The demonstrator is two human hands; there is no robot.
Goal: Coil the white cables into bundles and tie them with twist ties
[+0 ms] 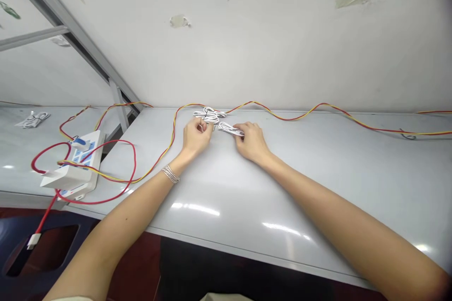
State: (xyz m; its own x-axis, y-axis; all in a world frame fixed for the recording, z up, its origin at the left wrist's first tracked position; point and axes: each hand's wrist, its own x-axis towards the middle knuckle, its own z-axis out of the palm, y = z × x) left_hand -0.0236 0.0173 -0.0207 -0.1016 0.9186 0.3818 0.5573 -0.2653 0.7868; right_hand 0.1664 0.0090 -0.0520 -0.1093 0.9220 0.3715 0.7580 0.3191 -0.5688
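Near the wall at the back of the grey tabletop, several white cable bundles (208, 114) lie together with dark ties round them. Curled and pinched, the fingers of my left hand (196, 137) are at the front edge of these bundles; what they hold, if anything, is hidden. A single coiled white cable (229, 128) lies just to the right, its right end between the fingers and thumb of my right hand (252, 141). A small dark piece of tie shows between my two hands.
At the left stands a white power strip (92, 150) with plugs, a white adapter (67, 176) and looping red cables. A red-yellow wire (303, 116) runs along the wall. Another white cable bundle (33, 120) lies far left, beyond a metal frame post (118, 99). A dark tie (407, 135) lies right.
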